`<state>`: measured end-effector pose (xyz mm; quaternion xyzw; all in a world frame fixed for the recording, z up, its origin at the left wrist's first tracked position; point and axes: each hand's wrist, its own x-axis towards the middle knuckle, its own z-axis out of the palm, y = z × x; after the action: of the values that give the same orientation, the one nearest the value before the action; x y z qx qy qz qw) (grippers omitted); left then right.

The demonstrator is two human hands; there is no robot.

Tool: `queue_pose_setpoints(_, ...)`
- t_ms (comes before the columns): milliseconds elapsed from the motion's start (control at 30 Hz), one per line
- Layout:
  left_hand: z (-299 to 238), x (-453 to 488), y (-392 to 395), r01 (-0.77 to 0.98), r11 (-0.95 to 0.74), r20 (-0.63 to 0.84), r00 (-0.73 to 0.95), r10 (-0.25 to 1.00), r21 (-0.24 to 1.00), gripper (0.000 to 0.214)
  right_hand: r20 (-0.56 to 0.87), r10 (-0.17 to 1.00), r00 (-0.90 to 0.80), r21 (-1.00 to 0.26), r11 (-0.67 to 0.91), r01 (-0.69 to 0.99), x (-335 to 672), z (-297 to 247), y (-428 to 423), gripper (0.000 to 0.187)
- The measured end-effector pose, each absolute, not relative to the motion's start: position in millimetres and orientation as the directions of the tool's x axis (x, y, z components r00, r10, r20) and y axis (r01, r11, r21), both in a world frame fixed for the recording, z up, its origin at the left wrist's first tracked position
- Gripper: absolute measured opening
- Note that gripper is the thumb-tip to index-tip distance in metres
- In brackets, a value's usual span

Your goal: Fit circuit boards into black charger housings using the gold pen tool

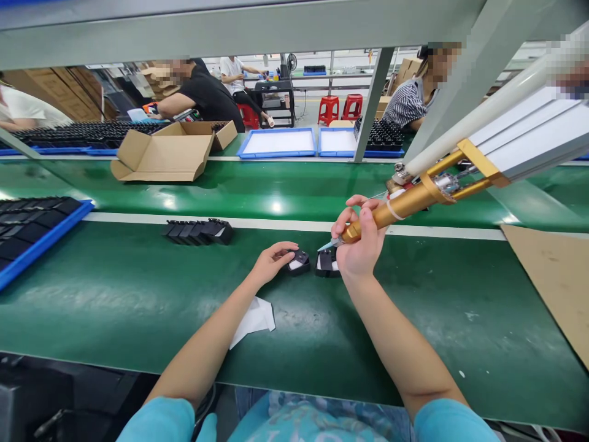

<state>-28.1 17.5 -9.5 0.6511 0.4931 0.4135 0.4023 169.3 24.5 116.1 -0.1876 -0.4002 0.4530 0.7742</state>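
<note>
My right hand [363, 239] is wrapped around a gold glue dispenser [405, 205] with a pale blue tapered nozzle. The nozzle tip points down to the left, at the upper edge of a small black plastic case [326, 263] with white inside; whether it touches cannot be made out. Part of that case is hidden behind my right hand. Just left of it, my left hand [272, 263] grips a similar black plastic case [300, 261] lying on the green work surface [184, 294]. Its fingertips cover that case's left side.
Several black cases [197, 231] stand in a row at left, near a blue-rimmed tray [46, 245] of more. White paper [255, 319] lies by my left forearm, cardboard [547, 276] at right. Beyond are an open carton [165, 153], blue trays [278, 142], frame posts and co-workers.
</note>
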Motion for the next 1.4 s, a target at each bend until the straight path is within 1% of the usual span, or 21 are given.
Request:
queue_pose_setpoints(67, -7, -30, 15, 0.406, -0.241, 0.155, 0.233, 0.96, 0.881, 0.037, 0.443, 0.856, 0.268, -0.661, 0.513, -0.548, 168, 116, 23, 0.023)
queue_pose_setpoints(100, -6, -31, 14, 0.476, -0.287, 0.161, 0.287, 0.944, 0.831, 0.042, 0.44, 0.856, 0.271, -0.663, 0.513, -0.545, 168, 117, 23, 0.024)
queue_pose_setpoints(167, -3, -31, 11, 0.604, -0.377, 0.167, 0.376, 0.912, 0.702, 0.059, 0.432, 0.856, 0.283, -0.665, 0.514, -0.542, 167, 117, 22, 0.025)
queue_pose_setpoints(200, -2, -31, 10, 0.652, -0.403, 0.172, 0.39, 0.905, 0.642, 0.064, 0.428, 0.856, 0.289, -0.662, 0.515, -0.544, 167, 117, 22, 0.026)
queue_pose_setpoints(233, -2, -29, 8, 0.692, -0.408, 0.175, 0.384, 0.907, 0.596, 0.064, 0.425, 0.857, 0.292, -0.658, 0.514, -0.551, 167, 117, 21, 0.028)
queue_pose_setpoints(267, -2, -27, 7, 0.724, -0.395, 0.173, 0.364, 0.915, 0.566, 0.058, 0.422, 0.859, 0.289, -0.651, 0.509, -0.563, 167, 118, 21, 0.031)
queue_pose_setpoints(333, -1, -20, 4, 0.77, -0.334, 0.145, 0.305, 0.941, 0.545, 0.047, 0.422, 0.866, 0.27, -0.638, 0.495, -0.59, 167, 118, 21, 0.033)
queue_pose_setpoints(400, 4, -13, -2, 0.783, -0.277, 0.133, 0.245, 0.96, 0.557, 0.044, 0.433, 0.868, 0.241, -0.629, 0.483, -0.61, 166, 117, 20, 0.029)
queue_pose_setpoints(467, 13, -7, -8, 0.747, -0.263, 0.169, 0.202, 0.965, 0.61, 0.043, 0.453, 0.865, 0.217, -0.612, 0.479, -0.629, 166, 117, 19, 0.026)
queue_pose_setpoints(567, 26, -1, -17, 0.666, -0.31, 0.299, 0.135, 0.944, 0.678, 0.037, 0.468, 0.862, 0.194, -0.588, 0.467, -0.66, 164, 117, 16, 0.029)
queue_pose_setpoints(667, 36, 3, -23, 0.638, -0.364, 0.408, 0.084, 0.909, 0.679, 0.033, 0.461, 0.867, 0.187, -0.592, 0.458, -0.663, 163, 117, 14, 0.033)
queue_pose_setpoints(733, 40, 4, -25, 0.632, -0.38, 0.434, 0.075, 0.898, 0.676, 0.031, 0.461, 0.867, 0.19, -0.597, 0.461, -0.656, 162, 117, 13, 0.034)
queue_pose_setpoints(967, 45, 6, -30, 0.623, -0.401, 0.456, 0.079, 0.887, 0.672, 0.03, 0.457, 0.857, 0.238, -0.592, 0.492, -0.638, 163, 118, 12, 0.032)
queue_pose_setpoints(1167, 45, 7, -30, 0.621, -0.398, 0.449, 0.081, 0.89, 0.675, 0.033, 0.473, 0.852, 0.224, -0.588, 0.495, -0.64, 162, 118, 12, 0.031)
queue_pose_setpoints(1400, 39, 14, -30, 0.59, -0.342, 0.385, 0.057, 0.921, 0.732, 0.039, 0.485, 0.847, 0.217, -0.559, 0.491, -0.667, 161, 119, 11, 0.038)
